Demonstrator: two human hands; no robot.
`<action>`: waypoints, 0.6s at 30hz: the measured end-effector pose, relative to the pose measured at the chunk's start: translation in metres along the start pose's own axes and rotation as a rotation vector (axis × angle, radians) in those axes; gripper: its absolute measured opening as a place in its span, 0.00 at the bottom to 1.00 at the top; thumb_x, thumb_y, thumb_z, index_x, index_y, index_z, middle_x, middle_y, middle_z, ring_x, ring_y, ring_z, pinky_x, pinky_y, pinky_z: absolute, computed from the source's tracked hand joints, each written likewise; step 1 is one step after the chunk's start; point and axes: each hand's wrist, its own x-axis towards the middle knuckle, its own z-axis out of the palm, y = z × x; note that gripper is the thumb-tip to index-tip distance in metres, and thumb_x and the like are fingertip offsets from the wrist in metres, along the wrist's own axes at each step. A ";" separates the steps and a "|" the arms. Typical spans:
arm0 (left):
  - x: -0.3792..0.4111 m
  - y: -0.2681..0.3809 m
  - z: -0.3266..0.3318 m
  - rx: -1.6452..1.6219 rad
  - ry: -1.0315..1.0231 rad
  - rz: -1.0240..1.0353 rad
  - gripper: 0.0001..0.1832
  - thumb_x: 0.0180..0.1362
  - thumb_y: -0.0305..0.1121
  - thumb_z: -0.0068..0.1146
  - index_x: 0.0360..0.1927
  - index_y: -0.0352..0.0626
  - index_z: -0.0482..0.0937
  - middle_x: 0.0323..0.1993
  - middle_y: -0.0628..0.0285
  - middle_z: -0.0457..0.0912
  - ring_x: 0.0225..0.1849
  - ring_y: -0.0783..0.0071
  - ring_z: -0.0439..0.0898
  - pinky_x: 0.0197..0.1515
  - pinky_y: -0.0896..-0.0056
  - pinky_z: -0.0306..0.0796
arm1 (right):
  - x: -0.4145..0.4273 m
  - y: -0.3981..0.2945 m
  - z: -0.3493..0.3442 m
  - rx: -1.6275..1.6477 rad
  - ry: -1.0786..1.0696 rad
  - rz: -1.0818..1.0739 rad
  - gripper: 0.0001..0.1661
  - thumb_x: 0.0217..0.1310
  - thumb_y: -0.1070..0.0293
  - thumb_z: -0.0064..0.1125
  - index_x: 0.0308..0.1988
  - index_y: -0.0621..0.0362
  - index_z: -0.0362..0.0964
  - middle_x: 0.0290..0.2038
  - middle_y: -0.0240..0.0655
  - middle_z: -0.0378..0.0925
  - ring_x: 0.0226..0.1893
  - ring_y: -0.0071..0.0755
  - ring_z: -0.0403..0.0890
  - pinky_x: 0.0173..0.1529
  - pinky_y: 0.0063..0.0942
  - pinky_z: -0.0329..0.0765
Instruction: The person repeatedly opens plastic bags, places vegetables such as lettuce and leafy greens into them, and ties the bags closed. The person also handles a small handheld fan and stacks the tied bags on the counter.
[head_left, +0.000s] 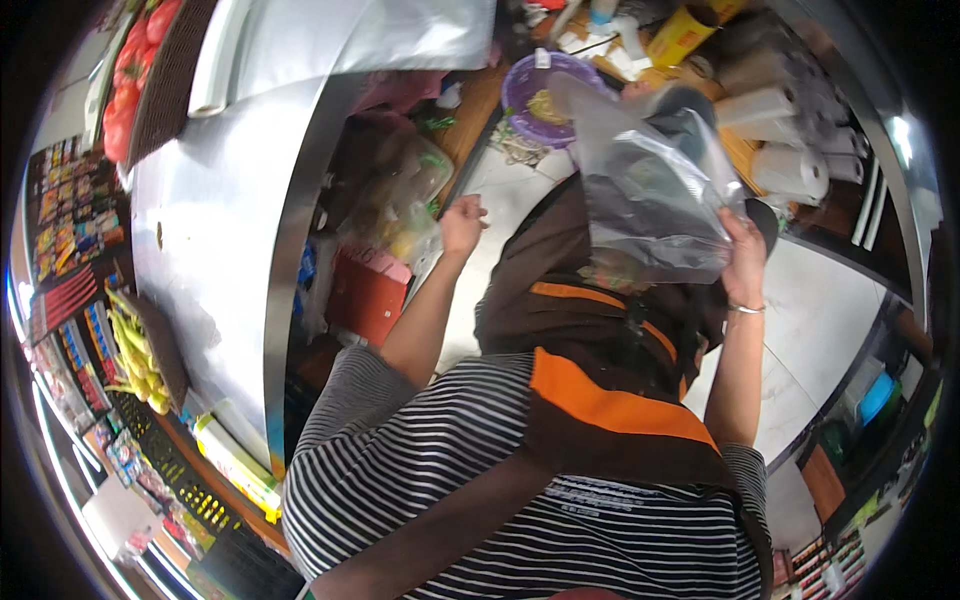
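Observation:
My right hand (745, 247), with a bangle at its wrist, grips the side edge of a clear plastic bag (649, 187). The bag hangs spread in front of my brown and orange apron (622, 412). A blurred greenish-brown thing (611, 271) shows at its lower edge; whether it is inside or behind, I cannot tell. My left hand (463, 223) is raised with loosely curled fingers and nothing visible in it. It is nearest to a blurred clear bag of produce (405, 199) under the counter. Beyond the held bag stands a purple plastic basket (517, 90) with pale yellowish food (546, 106) in it.
A stainless steel counter (217, 202) runs along my left, bearing a basket of tomatoes (139, 75) and a basket of corn (135, 349). A red box (367, 296) sits underneath. Plastic rolls (787, 169) lie at the right on a wooden shelf (739, 154). White floor tiles (817, 322) show beside me.

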 end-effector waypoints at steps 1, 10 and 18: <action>-0.014 0.036 -0.004 -0.010 0.015 0.089 0.13 0.66 0.37 0.46 0.41 0.40 0.79 0.22 0.61 0.80 0.19 0.77 0.78 0.22 0.73 0.71 | -0.002 0.000 -0.003 -0.048 0.011 0.003 0.15 0.53 0.69 0.66 0.40 0.58 0.70 0.30 0.26 0.76 0.21 0.15 0.71 0.24 0.14 0.66; -0.079 0.256 0.053 0.110 -0.244 0.941 0.09 0.60 0.28 0.55 0.44 0.40 0.78 0.25 0.64 0.76 0.27 0.78 0.73 0.32 0.77 0.68 | -0.013 0.007 0.000 0.179 -0.030 -0.049 0.17 0.57 0.71 0.61 0.45 0.63 0.67 0.38 0.33 0.76 0.38 0.23 0.76 0.43 0.18 0.71; -0.162 0.303 0.123 0.592 -0.725 1.315 0.39 0.29 0.43 0.77 0.47 0.42 0.70 0.54 0.51 0.64 0.53 0.47 0.66 0.53 0.54 0.64 | -0.021 -0.008 -0.025 0.626 -0.249 0.031 0.11 0.60 0.75 0.55 0.44 0.65 0.69 0.37 0.32 0.77 0.36 0.22 0.77 0.43 0.19 0.73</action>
